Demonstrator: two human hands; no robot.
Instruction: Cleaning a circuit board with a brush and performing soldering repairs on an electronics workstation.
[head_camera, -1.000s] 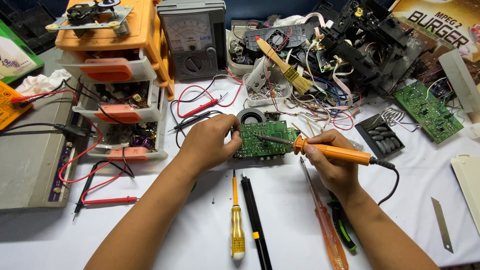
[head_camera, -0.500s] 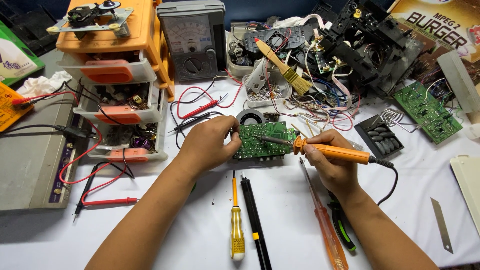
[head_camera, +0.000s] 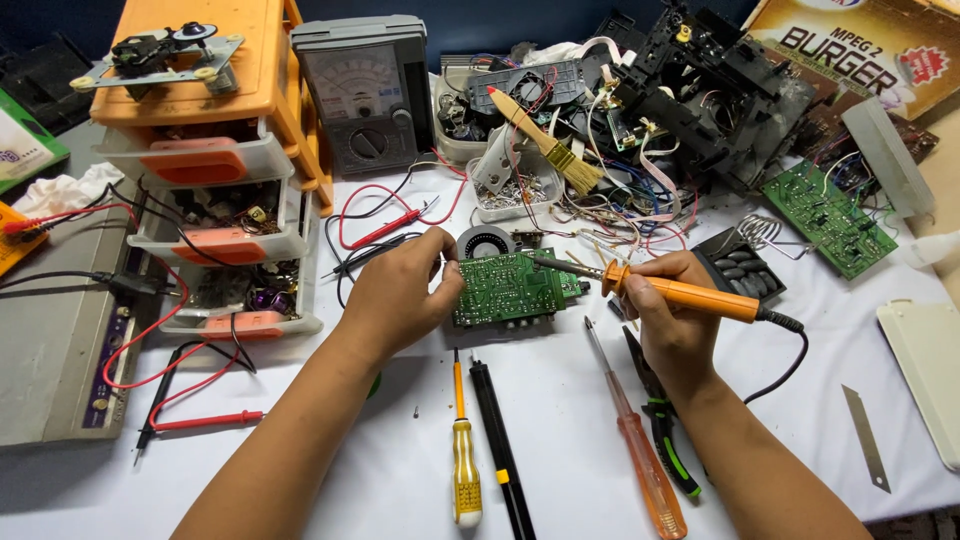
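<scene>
Head view: the left hand (head_camera: 395, 300) grips the left edge of a green board (head_camera: 512, 288), fingers curled round it, thumb and forefinger pinched at its top corner. The board lies tilted on the white table (head_camera: 300, 470), at the centre, just in front of a small round fan (head_camera: 485, 243). The right hand (head_camera: 672, 320) is closed round the orange handle of a soldering iron (head_camera: 660, 290), whose tip rests on the board's upper right part. Its black cord trails off right. Below the board lie a yellow screwdriver (head_camera: 464, 455), a black probe (head_camera: 500, 450) and an orange screwdriver (head_camera: 640, 455), with green-handled pliers (head_camera: 665, 430) beside the right wrist. An orange drawer unit (head_camera: 215, 160) and a grey meter (head_camera: 365, 95) stand behind on the left.
</scene>
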